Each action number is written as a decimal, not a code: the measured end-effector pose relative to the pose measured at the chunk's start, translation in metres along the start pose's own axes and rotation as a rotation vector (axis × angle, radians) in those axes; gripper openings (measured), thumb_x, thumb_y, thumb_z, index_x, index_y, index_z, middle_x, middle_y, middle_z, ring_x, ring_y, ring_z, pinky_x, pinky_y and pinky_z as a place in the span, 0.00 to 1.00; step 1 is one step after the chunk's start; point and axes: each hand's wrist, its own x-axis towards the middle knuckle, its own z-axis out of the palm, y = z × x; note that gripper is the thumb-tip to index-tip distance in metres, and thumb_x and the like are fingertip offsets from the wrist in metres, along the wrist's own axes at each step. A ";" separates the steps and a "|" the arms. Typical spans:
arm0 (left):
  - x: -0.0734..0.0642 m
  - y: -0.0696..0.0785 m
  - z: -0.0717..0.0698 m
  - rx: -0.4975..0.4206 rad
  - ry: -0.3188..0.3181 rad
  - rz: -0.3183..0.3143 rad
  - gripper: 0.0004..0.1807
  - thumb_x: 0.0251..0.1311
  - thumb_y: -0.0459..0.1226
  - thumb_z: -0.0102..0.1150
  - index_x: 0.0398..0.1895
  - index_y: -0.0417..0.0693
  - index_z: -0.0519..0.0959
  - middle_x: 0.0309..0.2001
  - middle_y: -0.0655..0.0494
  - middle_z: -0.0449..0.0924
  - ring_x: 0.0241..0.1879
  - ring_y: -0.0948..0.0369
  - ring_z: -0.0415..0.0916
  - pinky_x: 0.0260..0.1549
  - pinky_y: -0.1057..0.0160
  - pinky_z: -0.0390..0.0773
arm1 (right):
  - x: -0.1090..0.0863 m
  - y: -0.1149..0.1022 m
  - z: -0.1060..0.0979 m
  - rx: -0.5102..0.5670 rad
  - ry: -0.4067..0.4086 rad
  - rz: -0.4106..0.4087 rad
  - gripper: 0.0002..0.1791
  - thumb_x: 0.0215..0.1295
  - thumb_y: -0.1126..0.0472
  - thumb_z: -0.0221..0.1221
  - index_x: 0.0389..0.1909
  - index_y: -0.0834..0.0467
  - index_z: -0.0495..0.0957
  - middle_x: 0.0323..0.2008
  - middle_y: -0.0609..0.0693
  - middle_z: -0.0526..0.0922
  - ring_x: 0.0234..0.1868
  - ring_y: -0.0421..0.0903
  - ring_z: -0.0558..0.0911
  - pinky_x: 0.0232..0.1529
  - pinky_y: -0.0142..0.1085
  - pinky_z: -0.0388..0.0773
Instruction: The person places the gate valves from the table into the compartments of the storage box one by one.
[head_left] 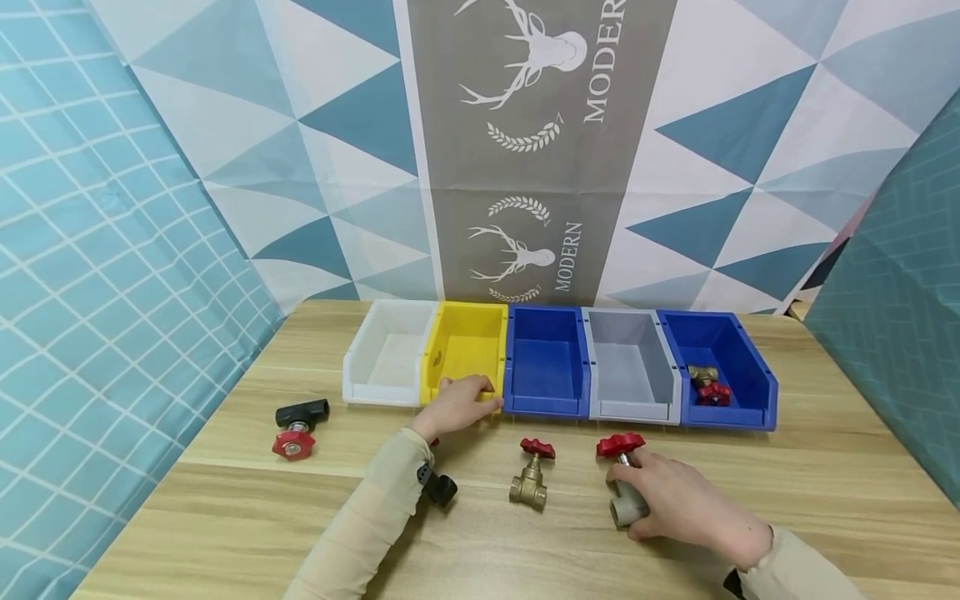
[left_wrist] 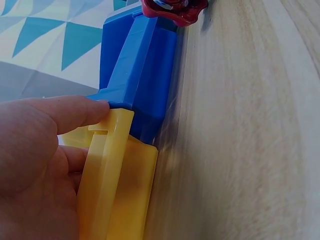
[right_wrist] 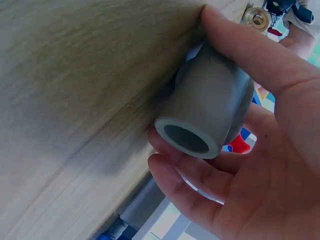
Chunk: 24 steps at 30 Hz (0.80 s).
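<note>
My left hand (head_left: pixel 457 406) grips the front edge of the yellow bin (head_left: pixel 470 310). In the left wrist view, some fingers go behind the yellow front wall (left_wrist: pixel 107 185) and another digit reaches the corner beside the blue bin. A grey plastic valve with a red handwheel (head_left: pixel 621 444) lies in the grasp of my right hand (head_left: pixel 686 504). Seen from the right wrist, the thumb and fingers wrap round its grey pipe body (right_wrist: pixel 200 100), close to the tabletop. Between the hands stands a brass valve (head_left: pixel 531 483) with a red handwheel.
A black valve (head_left: pixel 302 412) lies at the left; another black fitting (head_left: pixel 441 487) is partly hidden beneath my left forearm. In the bin row are a white bin (head_left: pixel 382 396), a blue bin (head_left: pixel 546 406), a grey bin (head_left: pixel 633 410) and a right blue bin (head_left: pixel 757 367) holding a brass valve (head_left: pixel 708 386).
</note>
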 end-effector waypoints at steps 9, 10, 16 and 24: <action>-0.002 0.000 -0.002 -0.001 0.000 0.013 0.17 0.60 0.49 0.51 0.40 0.45 0.76 0.37 0.56 0.80 0.41 0.58 0.74 0.41 0.57 0.56 | 0.002 -0.001 -0.002 -0.007 0.005 -0.023 0.24 0.34 0.53 0.72 0.37 0.50 0.76 0.33 0.48 0.71 0.28 0.40 0.70 0.24 0.34 0.68; -0.001 0.000 -0.001 -0.003 -0.002 0.013 0.17 0.60 0.49 0.51 0.40 0.45 0.76 0.37 0.56 0.80 0.42 0.58 0.74 0.41 0.57 0.56 | 0.002 -0.001 -0.003 -0.004 0.006 -0.026 0.24 0.34 0.53 0.72 0.37 0.50 0.76 0.33 0.48 0.71 0.28 0.40 0.70 0.23 0.34 0.67; -0.001 0.000 0.001 -0.004 -0.006 0.010 0.18 0.60 0.49 0.51 0.41 0.44 0.76 0.37 0.56 0.80 0.42 0.58 0.75 0.42 0.56 0.56 | 0.003 0.001 -0.010 0.042 -0.008 -0.016 0.23 0.33 0.59 0.68 0.37 0.49 0.75 0.34 0.48 0.72 0.28 0.41 0.70 0.24 0.34 0.68; 0.000 0.000 0.000 0.000 0.003 0.007 0.16 0.60 0.49 0.51 0.39 0.45 0.76 0.35 0.57 0.79 0.41 0.59 0.74 0.41 0.57 0.55 | 0.001 0.003 -0.022 0.048 -0.005 0.013 0.24 0.30 0.65 0.64 0.37 0.50 0.75 0.31 0.46 0.70 0.26 0.41 0.70 0.23 0.33 0.68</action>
